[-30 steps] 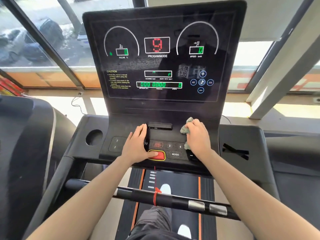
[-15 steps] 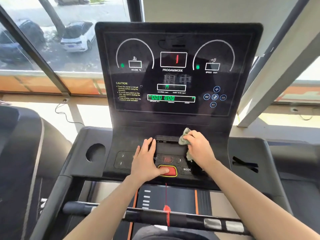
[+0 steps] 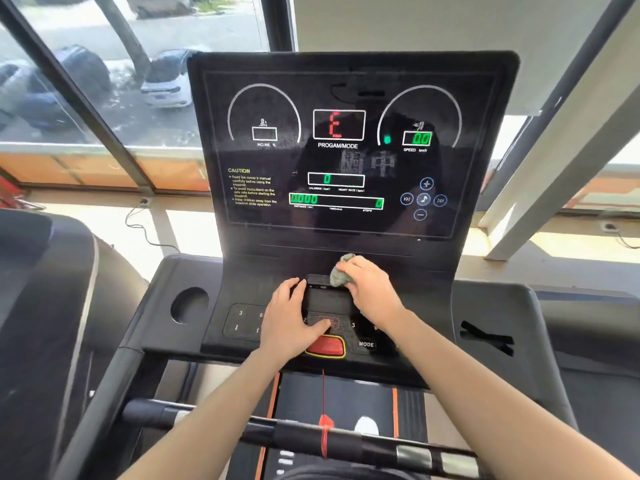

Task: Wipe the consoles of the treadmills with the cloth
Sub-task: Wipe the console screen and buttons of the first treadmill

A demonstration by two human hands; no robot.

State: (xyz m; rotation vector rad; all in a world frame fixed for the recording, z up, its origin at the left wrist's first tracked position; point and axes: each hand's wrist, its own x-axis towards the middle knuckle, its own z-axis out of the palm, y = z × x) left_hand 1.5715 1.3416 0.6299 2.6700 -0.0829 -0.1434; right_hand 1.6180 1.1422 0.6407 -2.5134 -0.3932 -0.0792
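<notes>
The black treadmill console [image 3: 346, 161] stands upright in front of me, its display lit with green digits and a red "E". My right hand [image 3: 372, 292] is closed around a crumpled grey cloth [image 3: 341, 275], pressing it at the base of the screen against the top right corner of a small black device [image 3: 325, 296]. My left hand [image 3: 294, 323] lies flat on the button panel with fingers apart. Its fingertips are at the device's left edge and its thumb is just above the red stop button [image 3: 327, 346].
A round cup holder [image 3: 189, 304] is sunk into the left tray, a slot [image 3: 485, 337] into the right. The handlebar [image 3: 346, 441] with a red cord crosses below my arms. Another treadmill's console [image 3: 45, 306] stands at the left; windows lie behind.
My right hand has slid the cloth a little left and up onto the device's corner. My left hand has shifted up the panel beside it. The red digit changed from 9 to E.
</notes>
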